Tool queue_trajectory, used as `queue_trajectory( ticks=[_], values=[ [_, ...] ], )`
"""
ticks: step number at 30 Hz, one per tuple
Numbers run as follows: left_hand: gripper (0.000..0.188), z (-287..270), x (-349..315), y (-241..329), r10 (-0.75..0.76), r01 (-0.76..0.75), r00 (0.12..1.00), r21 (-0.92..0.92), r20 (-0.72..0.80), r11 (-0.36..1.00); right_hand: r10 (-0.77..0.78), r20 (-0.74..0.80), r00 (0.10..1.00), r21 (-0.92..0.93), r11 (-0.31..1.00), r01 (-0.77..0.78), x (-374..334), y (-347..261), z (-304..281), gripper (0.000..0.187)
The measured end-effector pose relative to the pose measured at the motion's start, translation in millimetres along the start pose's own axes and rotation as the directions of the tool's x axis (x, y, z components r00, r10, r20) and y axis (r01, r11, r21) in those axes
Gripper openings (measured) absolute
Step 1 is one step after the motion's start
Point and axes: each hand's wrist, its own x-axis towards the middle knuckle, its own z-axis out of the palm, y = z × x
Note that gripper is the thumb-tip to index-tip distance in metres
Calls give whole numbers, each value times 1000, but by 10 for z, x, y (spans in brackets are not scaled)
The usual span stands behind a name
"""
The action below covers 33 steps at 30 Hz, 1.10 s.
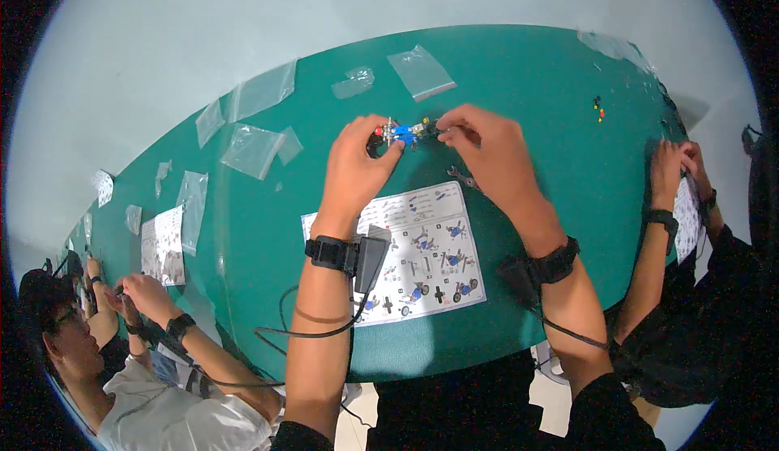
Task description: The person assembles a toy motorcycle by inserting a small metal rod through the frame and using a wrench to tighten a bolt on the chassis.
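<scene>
A small blue, silver and black building-toy model [403,134], with a red piece at its left end, is between my hands above the green table. My left hand [360,161] grips its left end between thumb and fingers. At the model's right end, my right hand [489,149] pinches a small black part [441,131]; whether this part is joined to the model I cannot tell. Close below my right fingers lies a small grey wrench [462,177]. A printed instruction sheet [434,268] with pictures of a blue motorcycle-like model lies under my forearms.
Clear plastic bags [421,72] lie along the green table's [527,70] far side and left. Small black, yellow and red pieces [600,111] sit far right. A person in white [178,406] works at left, another's hands [672,167] at right. Cables [324,333] hang from my wrist devices.
</scene>
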Motion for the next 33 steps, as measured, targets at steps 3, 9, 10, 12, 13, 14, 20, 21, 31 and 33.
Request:
queue_trajectory(
  ticks=[3,9,10,12,13,14,20,21,31,33],
  values=[
    [27,-31,-9,22,-14,13,1000,28,8,1000,-25,-11,1000,36,999,25,4,5,4,13],
    [26,-38,-6,47,-40,39,999,54,21,998,30,-38,999,136,990,-24,-4,-2,42,11],
    [26,-44,-8,53,-40,39,999,57,22,998,32,-31,999,134,991,-27,-5,-18,51,11],
    [26,-33,-14,42,-39,38,999,57,23,998,31,-23,999,134,991,-28,-7,-23,63,10],
    [26,-27,-11,40,-38,37,999,56,22,998,21,-22,1000,121,992,-18,-14,-14,67,11],
    [26,-18,0,39,-38,37,999,57,20,998,10,-20,1000,108,994,-8,-14,-5,72,11],
    [29,-5,6,-25,54,-53,998,38,-23,998,25,47,999,-8,1000,-25,-30,-15,102,11],
    [29,3,-7,-11,30,-30,999,29,-14,999,23,47,999,-8,1000,-23,-27,-1,96,11],
    [28,-28,-15,20,-45,44,999,66,15,997,56,3,998,-2,998,-56,-16,70,97,14],
    [28,-40,-8,41,-46,44,999,72,26,996,39,4,999,20,999,-39,-15,115,72,13]
  ],
)
